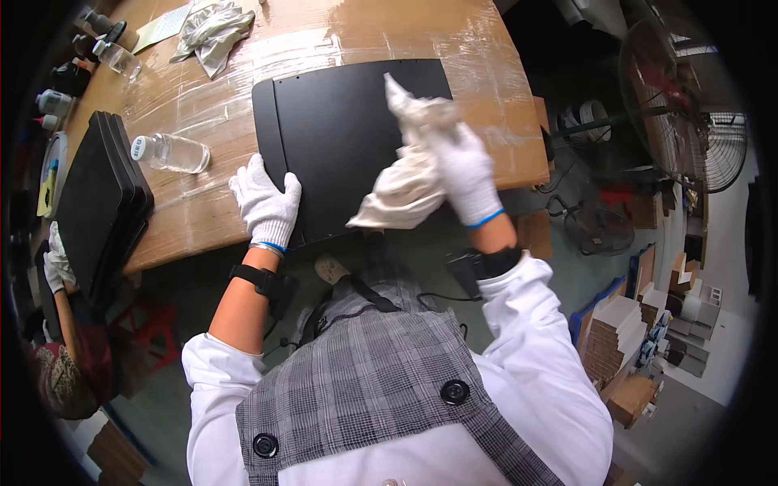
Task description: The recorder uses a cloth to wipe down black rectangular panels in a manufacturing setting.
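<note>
A flat black panel (336, 121) lies on the wrapped table in front of me, its near edge by the table's front. My left hand (267, 201), in a white knit glove, rests with fingers spread on the panel's near left corner. My right hand (463, 170), gloved too, grips a crumpled cream cloth (409, 182) over the panel's right side. The cloth hangs down toward the near edge, and its upper end is smeared by motion. The right fingers are partly hidden by the cloth.
Left of the panel lies a clear bottle (180, 154) with a white cap. Stacked black panels (101, 190) stand at the table's left edge, near a co-worker's gloved hand (58, 259). Another cloth (212, 36) lies at the back. A fan (673, 105) stands at right.
</note>
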{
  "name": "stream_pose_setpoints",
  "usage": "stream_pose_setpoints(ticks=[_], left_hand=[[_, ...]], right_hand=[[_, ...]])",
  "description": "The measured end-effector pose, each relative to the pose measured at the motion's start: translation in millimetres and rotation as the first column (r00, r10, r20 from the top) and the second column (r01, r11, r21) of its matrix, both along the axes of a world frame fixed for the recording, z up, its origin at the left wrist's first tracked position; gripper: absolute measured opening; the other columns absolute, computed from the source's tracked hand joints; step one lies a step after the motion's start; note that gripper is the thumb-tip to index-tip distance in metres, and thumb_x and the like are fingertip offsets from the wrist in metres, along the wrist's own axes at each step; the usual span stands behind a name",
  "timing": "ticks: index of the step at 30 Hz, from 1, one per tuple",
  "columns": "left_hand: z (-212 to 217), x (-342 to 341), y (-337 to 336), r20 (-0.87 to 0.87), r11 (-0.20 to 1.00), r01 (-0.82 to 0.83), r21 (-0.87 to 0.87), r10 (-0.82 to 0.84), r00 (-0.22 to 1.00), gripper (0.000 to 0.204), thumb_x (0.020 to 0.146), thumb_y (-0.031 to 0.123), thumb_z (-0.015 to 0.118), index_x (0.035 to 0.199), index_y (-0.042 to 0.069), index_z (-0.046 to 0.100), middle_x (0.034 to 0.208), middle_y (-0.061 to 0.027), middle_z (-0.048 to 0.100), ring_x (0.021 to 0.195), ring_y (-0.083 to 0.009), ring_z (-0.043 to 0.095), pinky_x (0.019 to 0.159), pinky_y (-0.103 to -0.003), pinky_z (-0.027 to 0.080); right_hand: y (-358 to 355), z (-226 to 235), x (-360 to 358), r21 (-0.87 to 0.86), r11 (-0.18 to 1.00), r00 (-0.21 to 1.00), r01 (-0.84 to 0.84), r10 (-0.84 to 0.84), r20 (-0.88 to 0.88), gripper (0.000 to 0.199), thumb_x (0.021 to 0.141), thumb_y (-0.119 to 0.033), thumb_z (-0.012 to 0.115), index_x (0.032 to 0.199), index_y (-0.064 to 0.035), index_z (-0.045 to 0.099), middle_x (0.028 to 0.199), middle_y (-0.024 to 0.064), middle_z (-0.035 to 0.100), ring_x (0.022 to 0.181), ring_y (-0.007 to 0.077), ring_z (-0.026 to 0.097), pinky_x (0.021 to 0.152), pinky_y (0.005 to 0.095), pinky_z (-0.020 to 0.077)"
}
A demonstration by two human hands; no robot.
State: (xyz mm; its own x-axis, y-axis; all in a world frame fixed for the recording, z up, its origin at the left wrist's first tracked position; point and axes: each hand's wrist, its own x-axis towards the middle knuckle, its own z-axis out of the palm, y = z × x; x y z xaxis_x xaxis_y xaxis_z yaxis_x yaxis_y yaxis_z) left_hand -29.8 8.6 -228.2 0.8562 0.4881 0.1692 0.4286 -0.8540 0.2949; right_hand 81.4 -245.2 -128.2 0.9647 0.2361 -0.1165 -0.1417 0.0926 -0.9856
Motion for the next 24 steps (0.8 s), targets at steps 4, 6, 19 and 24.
stream_pose_setpoints(ticks=[4,6,19,24], left_hand=[[-3,13,8,0.075,0.999,0.028,0.036,-0.030,0.997,0.074,0.082,0.037,0.064,0.139,-0.001,0.037,0.129,-0.0272,0.048,0.124,-0.0410,0.043,0.112,-0.051,0.026],[-11,9,14,0.094,0.999,0.022,0.028,-0.024,0.995,0.070,0.086,0.034,0.062,0.140,-0.001,0.035,0.134,-0.0280,0.046,0.129,-0.0423,0.039,0.114,-0.052,0.023],[13,9,0,0.040,0.997,-0.037,-0.069,0.040,0.998,0.073,0.081,0.026,0.066,0.142,0.000,0.035,0.139,-0.0255,0.042,0.134,-0.0423,0.035,0.117,-0.051,0.020],[15,12,-2,0.035,0.995,-0.046,-0.087,0.049,0.998,0.073,0.081,0.026,0.066,0.142,0.000,0.036,0.139,-0.0249,0.043,0.134,-0.0419,0.035,0.117,-0.051,0.019]], right_hand=[[115,-15,-54,-0.942,0.302,0.743,-0.145,0.662,0.098,0.035,0.080,-0.027,0.061,0.111,-0.0124,0.062,0.112,0.0122,0.060,0.104,0.0273,0.058,0.088,0.0395,0.0501],[117,-42,-35,-0.935,0.351,0.611,-0.057,0.753,0.245,0.043,0.080,-0.029,0.057,0.116,-0.0049,0.057,0.117,0.0171,0.054,0.113,0.0312,0.049,0.097,0.0421,0.0413],[64,-90,21,-0.813,0.557,0.828,0.171,0.366,0.425,0.058,0.086,-0.029,0.052,0.137,-0.0014,0.044,0.138,0.0277,0.042,0.131,0.0444,0.035,0.113,0.0503,0.0242],[24,-94,132,-0.857,0.122,0.715,0.502,0.499,0.490,0.042,0.087,-0.022,0.050,0.121,0.0018,0.055,0.121,0.0237,0.052,0.115,0.0401,0.048,0.100,0.0491,0.0384]])
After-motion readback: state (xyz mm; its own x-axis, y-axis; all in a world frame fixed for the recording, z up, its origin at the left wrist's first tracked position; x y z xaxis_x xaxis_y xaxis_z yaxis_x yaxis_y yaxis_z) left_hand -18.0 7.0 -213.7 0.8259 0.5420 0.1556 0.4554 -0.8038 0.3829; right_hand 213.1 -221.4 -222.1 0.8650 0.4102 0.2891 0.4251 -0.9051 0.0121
